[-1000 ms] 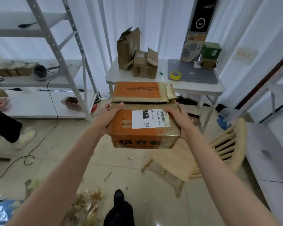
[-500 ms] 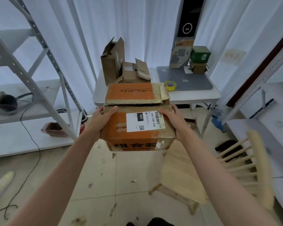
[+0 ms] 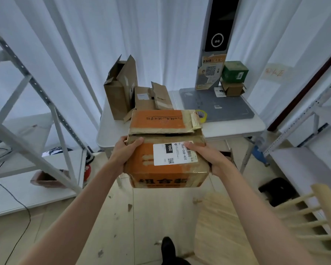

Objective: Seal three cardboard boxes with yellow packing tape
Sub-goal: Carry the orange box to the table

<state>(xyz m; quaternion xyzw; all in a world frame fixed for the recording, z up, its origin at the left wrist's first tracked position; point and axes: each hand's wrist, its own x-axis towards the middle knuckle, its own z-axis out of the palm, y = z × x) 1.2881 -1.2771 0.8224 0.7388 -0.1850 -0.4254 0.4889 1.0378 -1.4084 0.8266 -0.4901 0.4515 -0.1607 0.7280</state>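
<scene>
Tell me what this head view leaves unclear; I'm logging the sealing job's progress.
- Yellow tape roll: mostly hidden behind the orange box's raised flap.
- Orange box's inside: covered by its flaps.
- Right hand fingers: wrapped round the box's far side, out of sight.
- Tall brown box on the white table: contents not visible.

Bright, soft daylight through curtains (image 3: pixel 161 44); wide-angle bending at edges; corners perhaps slightly blurred.
</scene>
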